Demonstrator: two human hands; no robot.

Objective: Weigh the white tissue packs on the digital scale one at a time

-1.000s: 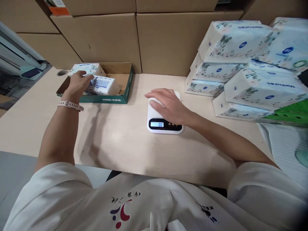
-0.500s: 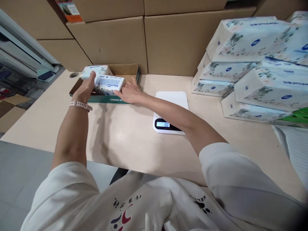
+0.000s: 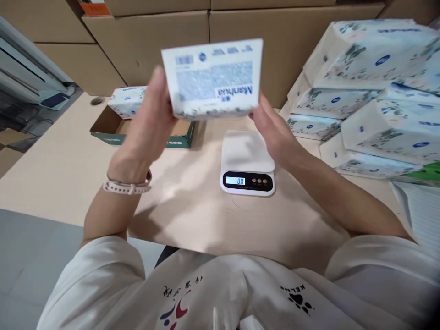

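Observation:
A white and blue tissue pack (image 3: 215,80) is held up in the air between both hands, its printed face towards me. My left hand (image 3: 153,117) grips its left end, and my right hand (image 3: 273,128) grips the right end; some fingertips are hidden behind the pack. Below and slightly right of it, a white kitchen scale (image 3: 245,153) lies on the table, its lit display reading 0.0. Behind my left hand stands a shallow green cardboard box (image 3: 185,140) with another tissue pack (image 3: 125,103) at its left end.
Stacked tissue packs (image 3: 357,101) fill the right side of the table (image 3: 192,201). Large brown cartons (image 3: 254,27) form a wall along the back. A round cable hole (image 3: 98,101) is at the table's far left.
Both hands have lifted one tissue pack out of the green box and carried it right and up, towards the scale. The other pack stays in the box. The display still reads 0.0.

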